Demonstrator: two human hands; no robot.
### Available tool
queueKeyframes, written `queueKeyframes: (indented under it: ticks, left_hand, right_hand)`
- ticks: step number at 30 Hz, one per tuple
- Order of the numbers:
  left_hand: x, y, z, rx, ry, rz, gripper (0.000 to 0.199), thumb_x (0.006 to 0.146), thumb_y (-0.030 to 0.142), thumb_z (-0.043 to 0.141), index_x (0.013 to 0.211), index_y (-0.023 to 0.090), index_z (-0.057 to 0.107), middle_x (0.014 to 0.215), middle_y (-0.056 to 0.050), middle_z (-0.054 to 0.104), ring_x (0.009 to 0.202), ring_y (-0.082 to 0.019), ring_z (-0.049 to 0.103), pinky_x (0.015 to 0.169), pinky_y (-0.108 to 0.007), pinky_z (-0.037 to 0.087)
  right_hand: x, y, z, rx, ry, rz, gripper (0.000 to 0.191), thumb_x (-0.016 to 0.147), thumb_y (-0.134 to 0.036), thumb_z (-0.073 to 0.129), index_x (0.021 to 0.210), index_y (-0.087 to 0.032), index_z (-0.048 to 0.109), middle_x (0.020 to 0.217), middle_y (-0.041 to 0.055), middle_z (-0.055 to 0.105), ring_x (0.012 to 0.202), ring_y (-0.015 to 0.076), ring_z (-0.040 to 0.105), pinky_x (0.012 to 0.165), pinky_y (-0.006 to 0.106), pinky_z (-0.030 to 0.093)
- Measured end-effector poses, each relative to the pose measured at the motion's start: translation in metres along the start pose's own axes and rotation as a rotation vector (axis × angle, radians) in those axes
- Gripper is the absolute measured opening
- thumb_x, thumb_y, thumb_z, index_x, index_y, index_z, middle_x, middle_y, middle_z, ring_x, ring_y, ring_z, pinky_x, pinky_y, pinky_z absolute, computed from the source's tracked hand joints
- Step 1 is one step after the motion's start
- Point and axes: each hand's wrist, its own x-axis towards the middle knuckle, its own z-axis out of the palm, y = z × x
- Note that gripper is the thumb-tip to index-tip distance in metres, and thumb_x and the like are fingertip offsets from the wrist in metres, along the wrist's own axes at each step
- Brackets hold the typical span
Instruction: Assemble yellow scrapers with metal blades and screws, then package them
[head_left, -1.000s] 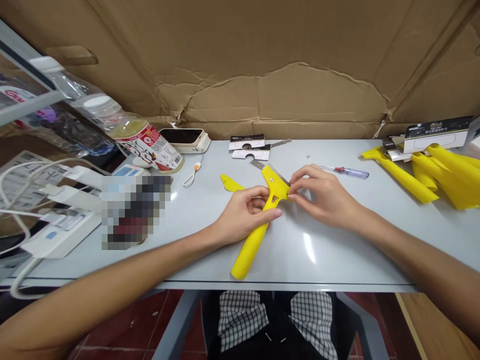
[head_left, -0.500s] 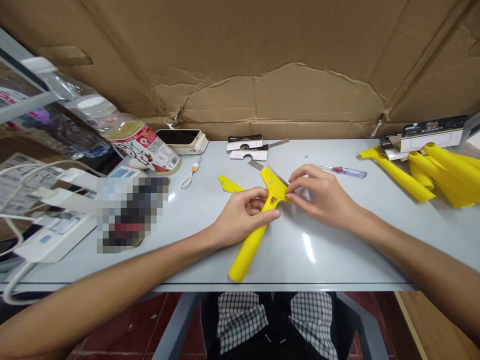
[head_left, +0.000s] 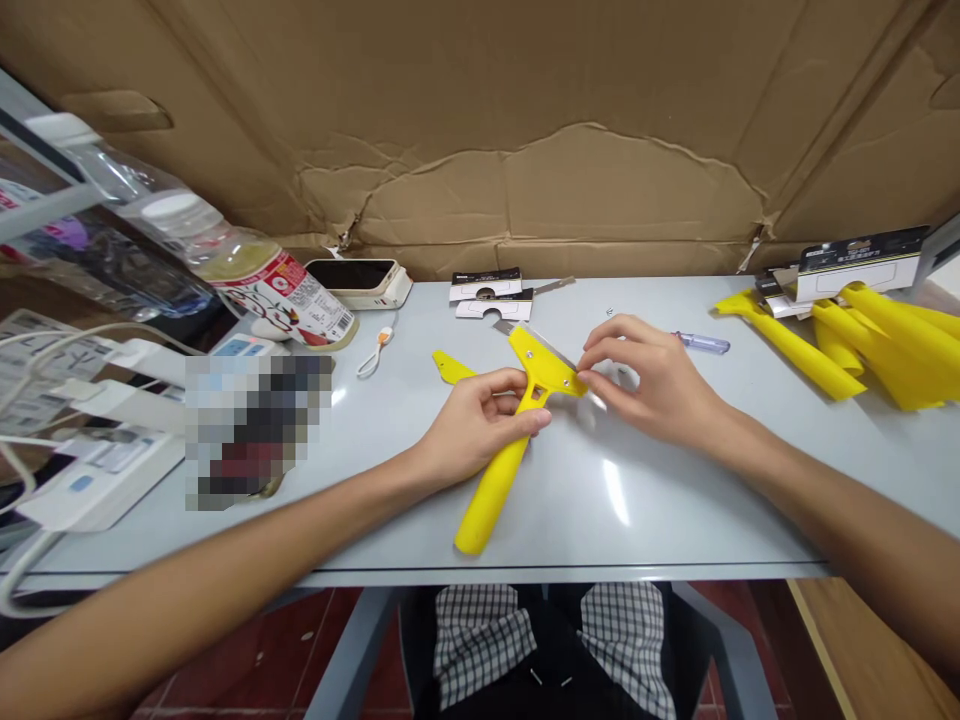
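My left hand (head_left: 484, 420) is wrapped round the neck of a yellow scraper (head_left: 491, 490), its handle slanting toward the table's front edge. Two screws show in the scraper's head. A thin metal blade (head_left: 551, 350) runs along the top edge of the head and sticks out at its left end. My right hand (head_left: 649, 375) pinches at the blade's right end, by the corner of the head; the fingertips partly cover that spot. Behind my left hand lies a flat yellow cover piece (head_left: 452, 367). Small loose screws (head_left: 609, 311) rest farther back.
A screwdriver (head_left: 701, 343) lies behind my right hand. Yellow scraper handles (head_left: 806, 350) and black-and-white packaging (head_left: 859, 265) are piled at right. More cards (head_left: 491, 300), a phone on a box (head_left: 360, 280), a bottle (head_left: 292, 300) and power strips (head_left: 105, 480) stand along the back and left.
The scraper's head has tilted a little, and a second screw on its right side now shows. My right fingertips have shifted slightly at the blade's end. The view has moved slightly.
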Motion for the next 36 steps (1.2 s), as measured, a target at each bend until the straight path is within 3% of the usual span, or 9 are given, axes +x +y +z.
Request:
queueKeyframes:
  ticks: [4,8,13,18,23,25,29,32,36]
  left_hand:
    - [0.003,-0.002,-0.005,-0.155,0.017,-0.082,0.032,0.088,0.041,0.083,0.103,0.015,0.07,0.085,-0.004,0.072,0.067,-0.014,0.067,0.064,-0.029,0.058]
    - [0.005,-0.004,-0.007,-0.268,0.082,-0.076,0.036,0.089,0.039,0.085,0.107,0.013,0.068,0.111,-0.012,0.077,0.075,-0.015,0.073,0.072,-0.031,0.063]
    - [0.003,0.001,-0.006,-0.288,0.13,-0.11,0.057,0.09,0.031,0.085,0.136,0.016,0.055,0.112,-0.014,0.078,0.08,-0.019,0.076,0.071,-0.032,0.065]
    - [0.001,0.004,-0.006,-0.054,0.171,-0.029,0.077,0.088,0.032,0.087,0.149,0.026,0.039,0.099,-0.005,0.077,0.07,-0.017,0.075,0.062,-0.03,0.061]
    - [-0.001,-0.001,-0.014,0.253,0.125,0.219,0.028,0.098,0.034,0.071,0.118,0.024,0.053,0.094,-0.002,0.074,0.071,-0.016,0.072,0.066,-0.031,0.06]
    - [-0.002,-0.001,-0.017,0.471,0.108,0.31,0.016,0.102,0.032,0.064,0.115,0.023,0.061,0.098,-0.004,0.076,0.075,-0.016,0.072,0.07,-0.032,0.059]
    - [-0.002,0.005,-0.021,0.802,0.03,0.446,0.023,0.106,0.025,0.055,0.122,0.024,0.071,0.115,-0.006,0.08,0.094,-0.02,0.075,0.086,-0.038,0.06]
    - [-0.003,0.01,-0.022,0.879,0.002,0.507,0.028,0.104,0.03,0.06,0.128,0.023,0.073,0.127,-0.01,0.078,0.112,-0.025,0.074,0.099,-0.043,0.058]
    - [-0.004,0.01,-0.025,0.913,-0.017,0.483,0.037,0.1,0.027,0.066,0.137,0.025,0.071,0.131,-0.012,0.076,0.116,-0.028,0.073,0.103,-0.047,0.057]
  right_hand:
    - [0.003,0.005,-0.009,-0.056,0.034,0.0,0.015,0.095,-0.011,0.061,0.098,-0.02,0.072,0.104,0.0098,0.07,0.096,0.0252,0.069,0.084,0.042,0.055]
    - [0.003,0.011,-0.011,-0.082,0.033,0.042,0.016,0.095,-0.013,0.061,0.102,-0.021,0.071,0.106,0.0096,0.071,0.095,0.0255,0.07,0.084,0.043,0.055]
    - [0.002,0.016,-0.01,-0.11,-0.007,0.05,0.014,0.095,-0.016,0.062,0.104,-0.019,0.072,0.106,0.0113,0.071,0.098,0.0275,0.071,0.085,0.044,0.056]
    - [0.001,0.011,-0.008,-0.04,-0.157,0.045,0.023,0.097,-0.016,0.06,0.117,-0.021,0.068,0.11,0.0075,0.077,0.1,0.0241,0.073,0.087,0.042,0.056]
    - [0.0,0.004,-0.005,0.087,-0.262,0.127,0.037,0.095,-0.013,0.059,0.13,-0.025,0.062,0.122,0.006,0.079,0.109,0.0224,0.075,0.092,0.042,0.058]
    - [0.0,0.003,-0.004,0.163,-0.286,0.198,0.04,0.095,-0.014,0.059,0.134,-0.025,0.059,0.12,0.0053,0.08,0.107,0.0216,0.076,0.094,0.043,0.059]
    - [0.0,0.003,-0.003,0.35,-0.304,0.352,0.034,0.097,-0.022,0.061,0.131,-0.025,0.058,0.113,0.0057,0.081,0.099,0.0217,0.077,0.089,0.043,0.062]
    - [0.0,0.002,-0.003,0.431,-0.289,0.428,0.029,0.096,-0.026,0.065,0.125,-0.024,0.06,0.11,0.0073,0.08,0.102,0.023,0.077,0.09,0.045,0.063]
    - [0.0,-0.001,-0.004,0.422,-0.281,0.431,0.029,0.094,-0.026,0.067,0.123,-0.024,0.062,0.11,0.0078,0.08,0.104,0.0238,0.077,0.093,0.047,0.063]
